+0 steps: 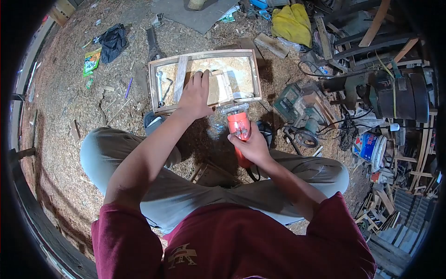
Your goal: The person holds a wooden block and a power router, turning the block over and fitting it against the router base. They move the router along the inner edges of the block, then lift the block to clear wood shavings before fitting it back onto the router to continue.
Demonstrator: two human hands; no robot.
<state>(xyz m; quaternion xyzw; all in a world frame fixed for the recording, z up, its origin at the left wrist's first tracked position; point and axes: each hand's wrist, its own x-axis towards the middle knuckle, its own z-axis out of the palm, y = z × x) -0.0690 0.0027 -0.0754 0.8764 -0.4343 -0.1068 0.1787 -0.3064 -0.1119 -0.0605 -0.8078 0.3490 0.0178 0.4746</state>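
Note:
My right hand (251,143) is wrapped round an orange power tool (238,124), whose clear front end touches or nearly touches the near edge of a shallow wooden tray (256,74). Inside the tray, my left hand (197,95) lies with its fingers stretched out, beside or on a light wooden piece (222,87); the exact contact is hidden. A grey wooden strip (180,78) crosses the tray left of that hand. At the tray's left end lies a wrench (160,86) with a smaller metal tool beside it. Sawdust covers the tray's bottom.
A green machine (289,102) with a handwheel stands right of the tray. Farther right are a large motor-like machine (404,97), cables and a paint bucket (369,146). A yellow cloth (291,24) lies at the back, a black plastic bag (113,43) at the back left.

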